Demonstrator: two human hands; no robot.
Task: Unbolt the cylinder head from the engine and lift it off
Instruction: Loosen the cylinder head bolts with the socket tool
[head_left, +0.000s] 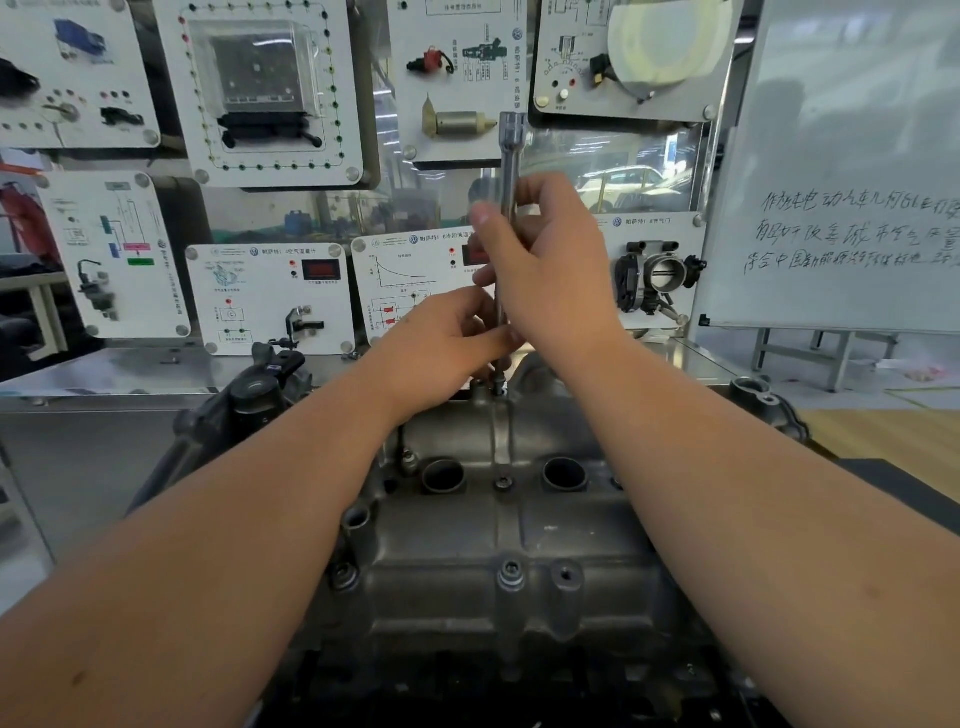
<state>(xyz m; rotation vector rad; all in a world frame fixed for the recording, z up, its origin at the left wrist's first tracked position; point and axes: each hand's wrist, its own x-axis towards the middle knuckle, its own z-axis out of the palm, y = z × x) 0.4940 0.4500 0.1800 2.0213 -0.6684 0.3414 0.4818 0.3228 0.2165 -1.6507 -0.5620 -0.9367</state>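
Currently the grey cast-metal cylinder head (498, 545) sits fully seated on the engine, low and central in the head view, not lifted. Both hands work at its far edge. Right hand (550, 260) is wrapped around the upper shaft of a long chrome extension bar (510, 156), fingers curled narrow about it, thumb forward; the bar stands near upright, with its square-drive end free at the top and no ratchet handle visible on it. Left hand (447, 343) pinches the lower shaft just above the casting, fingertips closed on it. The bar's tip meets a far-edge bolt (500, 387); whether it is fully engaged cannot be told. Progress, judged: early to middle. A centre bolt (503, 483) between the two round dark plug wells (444, 475) looks in place, as does a near-edge bolt (511, 571); the boss beside it, an open round hole (566, 574), may already be emptied, uncertain. Remaining: spin out the far bolt, clear the others, then lift the head.
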